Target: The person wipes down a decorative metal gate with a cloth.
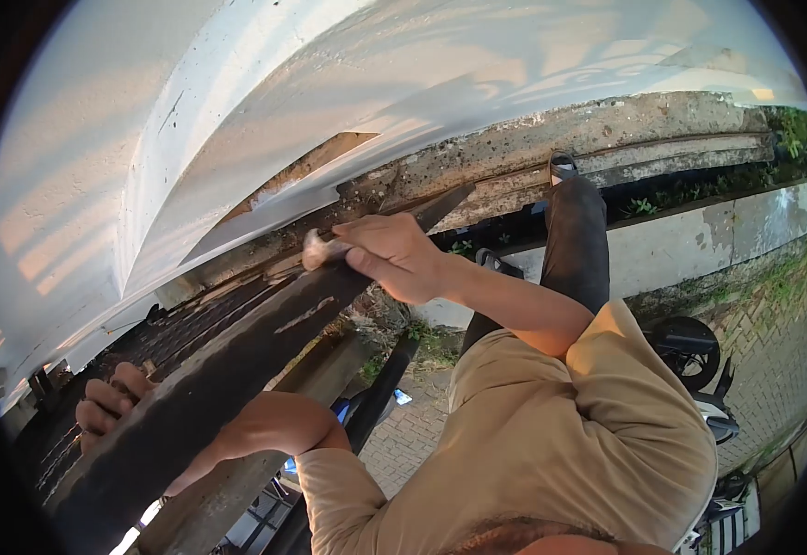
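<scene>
A long dark wooden beam (209, 393), with a pale worn patch on its side, runs from the lower left up toward the middle. Its far side is gripped by my left hand (112, 407), whose fingers curl over the edge while the forearm passes underneath. Above the beam's upper end, my right hand (399, 254) is closed on a small pale, rounded thing (318, 250). That thing is slightly blurred, and I cannot make out its kind. Beyond the knuckles a dark tapering piece (448, 207) sticks out; whether it belongs to the beam is hidden.
A white wall (265, 102) curves along the top. Below it runs a weathered concrete ledge (663, 125), with one of my feet (563, 168) on it. A low pale wall (700, 231) borders a dark gutter with plants. Motorcycles (690, 356) stand on brick paving (764, 324) to the right.
</scene>
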A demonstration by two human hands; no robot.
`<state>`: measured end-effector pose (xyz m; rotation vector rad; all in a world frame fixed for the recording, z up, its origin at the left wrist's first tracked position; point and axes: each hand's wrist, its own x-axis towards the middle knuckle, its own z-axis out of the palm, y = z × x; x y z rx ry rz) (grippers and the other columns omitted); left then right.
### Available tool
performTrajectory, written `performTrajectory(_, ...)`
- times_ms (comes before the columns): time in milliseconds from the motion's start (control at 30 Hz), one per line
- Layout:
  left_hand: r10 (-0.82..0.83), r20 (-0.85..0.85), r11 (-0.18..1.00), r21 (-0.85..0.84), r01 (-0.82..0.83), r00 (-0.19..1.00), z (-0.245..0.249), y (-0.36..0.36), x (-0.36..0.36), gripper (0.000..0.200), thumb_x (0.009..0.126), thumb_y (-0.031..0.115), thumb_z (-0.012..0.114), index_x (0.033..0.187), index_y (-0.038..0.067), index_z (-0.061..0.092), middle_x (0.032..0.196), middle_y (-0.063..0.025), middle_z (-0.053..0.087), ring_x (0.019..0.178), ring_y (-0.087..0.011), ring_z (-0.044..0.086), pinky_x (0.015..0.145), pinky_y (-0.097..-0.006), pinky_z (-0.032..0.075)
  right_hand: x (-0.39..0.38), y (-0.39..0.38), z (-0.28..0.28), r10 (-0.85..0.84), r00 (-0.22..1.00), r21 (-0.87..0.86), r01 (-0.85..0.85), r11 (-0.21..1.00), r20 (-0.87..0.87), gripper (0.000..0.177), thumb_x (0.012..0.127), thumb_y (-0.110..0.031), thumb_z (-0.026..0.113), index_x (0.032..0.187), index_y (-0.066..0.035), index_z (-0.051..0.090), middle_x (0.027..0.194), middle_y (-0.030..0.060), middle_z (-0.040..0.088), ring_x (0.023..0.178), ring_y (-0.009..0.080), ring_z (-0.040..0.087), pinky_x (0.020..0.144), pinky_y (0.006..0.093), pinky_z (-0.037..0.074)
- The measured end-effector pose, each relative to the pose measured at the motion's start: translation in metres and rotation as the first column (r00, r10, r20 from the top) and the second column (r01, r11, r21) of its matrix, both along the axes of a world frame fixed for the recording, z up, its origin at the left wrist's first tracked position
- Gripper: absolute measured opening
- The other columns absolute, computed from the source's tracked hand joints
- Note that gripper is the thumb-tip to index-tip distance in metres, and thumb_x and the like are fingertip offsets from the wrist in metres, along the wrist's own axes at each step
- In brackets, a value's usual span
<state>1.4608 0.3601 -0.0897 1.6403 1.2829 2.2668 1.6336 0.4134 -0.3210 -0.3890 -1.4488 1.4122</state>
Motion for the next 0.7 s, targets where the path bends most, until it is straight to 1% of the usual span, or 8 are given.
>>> performTrajectory(133,-0.183,0.043,0.981,0.07,0.18,0.982,0.008,0.005,-0.026,0.025,0.09,0.027,0.052,0.089,0.002,0.05,0.095,-0.0077,0.05,0.087,-0.0203,0.046,0.067,-0.0333,0.041,0.01,-0.038,-0.178,-0.048,0.996,-0.649,0.089,0.756,0.081,0.033,0.101,-0.018,0.038,0.106,0.003,0.063,0.095,0.0098,0.068,0.089,0.0142,0.062,0.087,0.0348,0.047)
performTrajectory(200,-0.248,0.035,0.964,0.106,0.243,0.968,0.009,0.007,-0.033,0.025,0.09,0.027,0.052,0.086,0.002,0.051,0.093,-0.0063,0.051,0.084,-0.0189,0.048,0.063,-0.0314,0.041,-0.017,-0.046,-0.168,-0.248,0.931,-0.559,0.36,0.747,0.268,0.032,0.101,-0.018,0.037,0.109,0.001,0.062,0.099,0.0126,0.067,0.089,0.0179,0.065,0.081,0.0313,0.049)
performTrajectory(267,-0.282,0.026,0.955,0.105,0.278,0.959,0.004,0.008,-0.034,0.026,0.09,0.027,0.053,0.083,0.003,0.052,0.091,-0.0048,0.052,0.081,-0.0175,0.049,0.059,-0.0295,0.041,-0.028,-0.054,-0.091,-0.471,0.882,-0.436,0.415,0.798,-0.022,0.038,0.099,-0.028,0.04,0.115,0.002,0.058,0.11,0.0181,0.064,0.115,0.0257,0.056,0.112,0.0452,0.021)
performTrajectory(300,-0.305,0.072,0.95,0.094,0.298,0.95,-0.001,0.006,-0.031,0.025,0.09,0.027,0.055,0.084,0.002,0.052,0.092,-0.0051,0.053,0.081,-0.017,0.05,0.06,-0.0287,0.043,-0.026,-0.052,-0.101,-0.471,0.882,-0.436,0.416,0.798,-0.02,0.038,0.099,-0.028,0.04,0.115,0.002,0.058,0.11,0.0181,0.064,0.115,0.0257,0.056,0.112,0.0452,0.021)
performTrajectory(500,-0.548,0.056,0.821,-0.154,0.55,0.834,-0.043,0.01,0.0,0.024,0.091,0.018,0.057,0.106,0.0,0.057,0.1,-0.0076,0.059,0.078,-0.0175,0.063,0.069,-0.0266,0.054,-0.023,-0.055,-0.256,-0.384,0.882,-0.707,0.455,0.541,0.273,0.039,0.102,-0.025,0.036,0.079,-0.001,0.056,0.059,-0.004,0.042,0.055,0.0083,0.039,0.111,0.0443,0.025)
performTrajectory(633,-0.687,0.278,0.701,0.013,0.713,0.671,-0.058,0.0,-0.033,0.042,0.073,0.026,0.073,0.108,0.009,0.06,0.096,-0.0014,0.062,0.08,-0.015,0.063,0.073,-0.0264,0.052,-0.036,-0.078,-0.2,-0.486,0.863,-0.573,0.469,0.672,0.137,0.041,0.101,-0.032,0.037,0.09,-0.001,0.061,0.06,-0.0022,0.044,0.057,0.0078,0.04,0.112,0.0452,0.022)
performTrajectory(667,-0.707,0.3,0.684,0.059,0.727,0.64,-0.058,0.0,-0.036,0.047,0.069,0.028,0.077,0.11,0.01,0.06,0.094,0.0002,0.064,0.081,-0.0141,0.064,0.074,-0.0265,0.053,-0.038,-0.082,-0.197,-0.509,0.858,-0.465,0.48,0.744,0.072,0.042,0.1,-0.036,0.038,0.112,0.001,0.053,0.059,-0.001,0.043,0.055,0.0082,0.038,0.113,0.0455,0.018)
performTrajectory(700,-0.725,0.321,0.664,0.093,0.742,0.609,-0.057,0.0,-0.036,0.053,0.065,0.03,0.081,0.111,0.012,0.061,0.093,0.0018,0.065,0.082,-0.0133,0.065,0.075,-0.0266,0.053,-0.039,-0.084,-0.208,-0.529,0.845,-0.447,0.504,0.739,0.078,0.038,0.101,-0.035,0.039,0.103,0.0,0.052,0.059,-0.0019,0.042,0.056,0.008,0.036,0.101,0.0424,0.021)
